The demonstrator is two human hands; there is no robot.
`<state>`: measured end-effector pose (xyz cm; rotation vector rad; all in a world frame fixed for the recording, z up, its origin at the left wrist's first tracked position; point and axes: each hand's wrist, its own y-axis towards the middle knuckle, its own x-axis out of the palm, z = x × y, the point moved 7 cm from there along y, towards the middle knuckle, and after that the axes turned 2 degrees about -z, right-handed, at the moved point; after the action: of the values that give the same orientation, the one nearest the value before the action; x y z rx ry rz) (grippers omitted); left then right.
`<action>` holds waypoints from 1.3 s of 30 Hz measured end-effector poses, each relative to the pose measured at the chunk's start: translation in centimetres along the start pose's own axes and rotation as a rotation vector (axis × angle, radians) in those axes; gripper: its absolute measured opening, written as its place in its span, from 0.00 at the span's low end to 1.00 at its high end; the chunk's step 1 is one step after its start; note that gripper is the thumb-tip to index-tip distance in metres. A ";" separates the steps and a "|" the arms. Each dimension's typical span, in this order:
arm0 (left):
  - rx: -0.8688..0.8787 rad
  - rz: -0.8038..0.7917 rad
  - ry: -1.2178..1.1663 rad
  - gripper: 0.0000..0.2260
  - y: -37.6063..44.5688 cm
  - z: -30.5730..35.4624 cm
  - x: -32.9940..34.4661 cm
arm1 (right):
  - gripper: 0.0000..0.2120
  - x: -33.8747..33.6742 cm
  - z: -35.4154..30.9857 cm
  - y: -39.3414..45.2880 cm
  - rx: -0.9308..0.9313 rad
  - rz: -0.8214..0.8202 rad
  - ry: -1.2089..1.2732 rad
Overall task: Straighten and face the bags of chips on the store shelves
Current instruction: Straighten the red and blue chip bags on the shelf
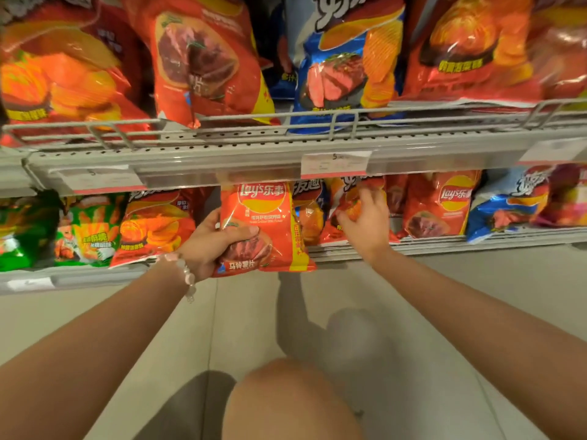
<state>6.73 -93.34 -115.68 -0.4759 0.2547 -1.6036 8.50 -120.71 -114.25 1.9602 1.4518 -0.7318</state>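
Left hand (212, 242) grips Lay's bag (263, 227) mid-frame; right hand (365, 223) pinches red bag (344, 198) on lower shelf (444, 246). Risk: tugging topples neighbours.

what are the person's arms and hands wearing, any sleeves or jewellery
Both forearms are bare, with no sleeves in view. The left hand has a bracelet of pale pink and whitish beads at the wrist. The right hand shows no glove, watch or bracelet. No rings can be made out.
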 end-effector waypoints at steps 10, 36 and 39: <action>0.003 0.083 0.049 0.32 -1.3 2.8 -2.5 | 0.58 0.3 4.5 3.6 0.271 -0.206 -0.131; 0.111 -0.042 0.045 0.37 -0.6 5.3 -14.7 | 0.35 12.8 -14.4 -2.0 -0.028 -0.182 -0.178; 0.107 -0.079 0.054 0.47 0.2 5.4 -15.4 | 0.28 15.2 -14.6 -1.8 0.015 -0.205 -0.287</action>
<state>9.83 -77.52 -113.33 -0.3642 0.1920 -1.6995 11.84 -99.89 -115.56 1.6504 1.4824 -1.0692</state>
